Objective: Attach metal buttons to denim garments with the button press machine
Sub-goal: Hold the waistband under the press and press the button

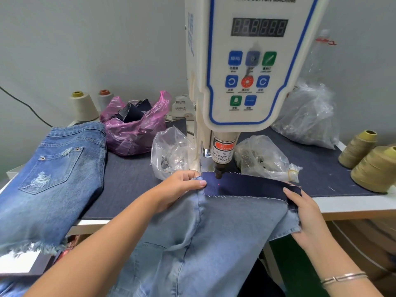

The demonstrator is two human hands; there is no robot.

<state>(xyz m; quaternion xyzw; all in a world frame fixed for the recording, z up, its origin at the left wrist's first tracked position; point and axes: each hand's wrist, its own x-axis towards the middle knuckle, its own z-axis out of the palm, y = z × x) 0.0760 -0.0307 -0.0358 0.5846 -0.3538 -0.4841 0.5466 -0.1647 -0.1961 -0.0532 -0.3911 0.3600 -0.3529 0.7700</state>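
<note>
A white servo button press machine (pixel 246 67) stands at the table's middle, its dark press head (pixel 219 173) hanging just above a dark navy denim strip (pixel 246 186). A red laser dot shows on the strip under the head. The strip lies along the top edge of a light blue denim garment (pixel 214 232) that hangs off the table's front. My left hand (pixel 182 185) pinches the left end of the strip and garment. My right hand (pixel 300 209) grips the strip's right end with the garment corner.
Distressed blue denim shorts (pixel 55 179) lie at the left. A pink bag of dark scraps (pixel 135 125) and clear bags of metal parts (pixel 169 153) (pixel 261 157) (pixel 308 116) surround the machine. Thread cones stand at the back left (pixel 83 106) and right edge (pixel 375 168).
</note>
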